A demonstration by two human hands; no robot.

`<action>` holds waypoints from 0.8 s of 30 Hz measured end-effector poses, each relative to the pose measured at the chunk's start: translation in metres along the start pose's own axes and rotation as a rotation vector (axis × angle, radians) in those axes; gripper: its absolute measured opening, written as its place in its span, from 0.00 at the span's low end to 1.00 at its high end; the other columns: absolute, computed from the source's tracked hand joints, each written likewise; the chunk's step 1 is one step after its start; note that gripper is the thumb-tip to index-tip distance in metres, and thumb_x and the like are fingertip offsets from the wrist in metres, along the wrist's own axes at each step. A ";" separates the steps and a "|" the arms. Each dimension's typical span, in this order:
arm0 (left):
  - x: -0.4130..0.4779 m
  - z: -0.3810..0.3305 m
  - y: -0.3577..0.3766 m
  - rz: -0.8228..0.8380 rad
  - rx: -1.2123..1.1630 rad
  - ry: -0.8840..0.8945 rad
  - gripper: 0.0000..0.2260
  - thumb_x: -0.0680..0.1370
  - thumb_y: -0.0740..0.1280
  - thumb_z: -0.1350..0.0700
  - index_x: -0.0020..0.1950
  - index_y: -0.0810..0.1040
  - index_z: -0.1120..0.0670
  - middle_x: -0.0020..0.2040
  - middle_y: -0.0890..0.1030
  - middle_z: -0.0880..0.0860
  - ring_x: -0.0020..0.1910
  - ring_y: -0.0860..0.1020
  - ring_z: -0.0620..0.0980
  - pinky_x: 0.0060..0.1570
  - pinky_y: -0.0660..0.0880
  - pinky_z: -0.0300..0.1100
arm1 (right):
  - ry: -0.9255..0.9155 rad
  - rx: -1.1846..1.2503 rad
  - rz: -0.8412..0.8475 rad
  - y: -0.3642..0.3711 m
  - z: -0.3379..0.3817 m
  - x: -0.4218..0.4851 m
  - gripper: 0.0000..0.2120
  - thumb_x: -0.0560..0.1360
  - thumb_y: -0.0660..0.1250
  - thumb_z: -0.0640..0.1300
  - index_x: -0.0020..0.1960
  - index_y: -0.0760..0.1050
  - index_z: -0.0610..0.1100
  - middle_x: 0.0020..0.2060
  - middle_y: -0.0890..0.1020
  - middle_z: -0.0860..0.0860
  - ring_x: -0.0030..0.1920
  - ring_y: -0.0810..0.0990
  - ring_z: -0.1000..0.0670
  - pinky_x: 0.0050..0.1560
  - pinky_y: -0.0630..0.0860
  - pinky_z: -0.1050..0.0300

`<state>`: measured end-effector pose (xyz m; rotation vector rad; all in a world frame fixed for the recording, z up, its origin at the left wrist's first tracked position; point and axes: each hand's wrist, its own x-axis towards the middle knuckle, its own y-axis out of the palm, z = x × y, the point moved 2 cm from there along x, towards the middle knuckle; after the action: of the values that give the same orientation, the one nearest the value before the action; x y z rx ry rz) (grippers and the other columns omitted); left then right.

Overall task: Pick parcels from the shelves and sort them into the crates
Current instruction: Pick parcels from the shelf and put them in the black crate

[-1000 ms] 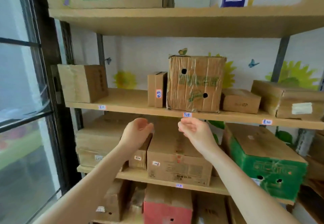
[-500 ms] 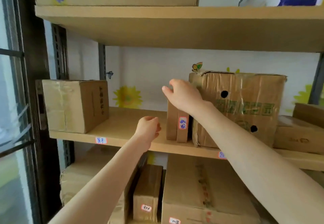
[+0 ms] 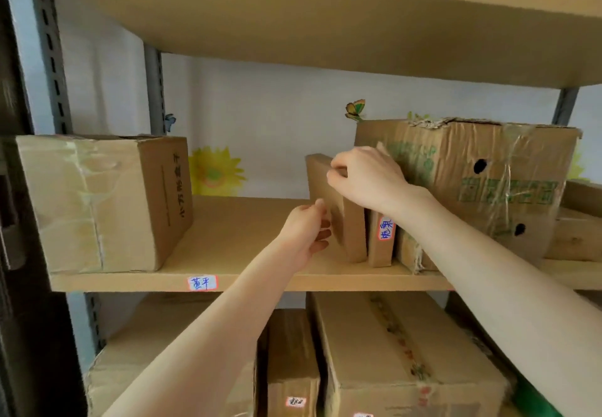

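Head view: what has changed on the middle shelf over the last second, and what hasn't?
Both hands rose from below the shelf edge. The right hand now grips the top of the left thin parcel, tilting it leftward away from its labelled neighbour; the left hand has come up against its side. The big taped box and left box stayed put.

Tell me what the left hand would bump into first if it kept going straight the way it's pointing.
Probably the thin upright parcel: the left hand points right and slightly up at its broad side, fingertips about touching it already. The right hand holds that parcel's top edge. Exact depth is unclear.
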<state>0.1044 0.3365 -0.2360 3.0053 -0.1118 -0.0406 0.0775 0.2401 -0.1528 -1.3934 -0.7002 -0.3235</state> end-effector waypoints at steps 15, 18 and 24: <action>-0.033 -0.016 -0.100 0.048 -0.334 0.038 0.11 0.75 0.65 0.56 0.56 0.80 0.56 0.41 0.84 0.53 0.39 0.81 0.51 0.44 0.77 0.44 | 0.023 0.588 -0.209 0.027 0.087 -0.065 0.15 0.78 0.60 0.42 0.63 0.74 0.42 0.61 0.78 0.48 0.60 0.74 0.55 0.60 0.66 0.71; -0.040 -0.006 -0.116 0.037 -0.362 0.020 0.11 0.75 0.62 0.52 0.52 0.80 0.52 0.43 0.84 0.52 0.41 0.82 0.53 0.45 0.77 0.47 | 0.281 0.676 -0.273 0.025 0.065 -0.063 0.17 0.79 0.60 0.45 0.67 0.70 0.43 0.65 0.74 0.49 0.65 0.71 0.53 0.67 0.67 0.60; -0.054 0.004 -0.127 0.023 -0.367 0.031 0.16 0.75 0.58 0.49 0.58 0.79 0.50 0.51 0.84 0.53 0.46 0.82 0.53 0.42 0.77 0.45 | 0.346 0.888 -0.110 0.037 0.067 -0.072 0.15 0.79 0.58 0.47 0.65 0.71 0.46 0.55 0.78 0.53 0.52 0.77 0.57 0.46 0.74 0.66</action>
<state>0.0593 0.4660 -0.2556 2.6363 -0.1206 -0.0110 0.0277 0.2982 -0.2251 -0.4400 -0.5272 -0.2775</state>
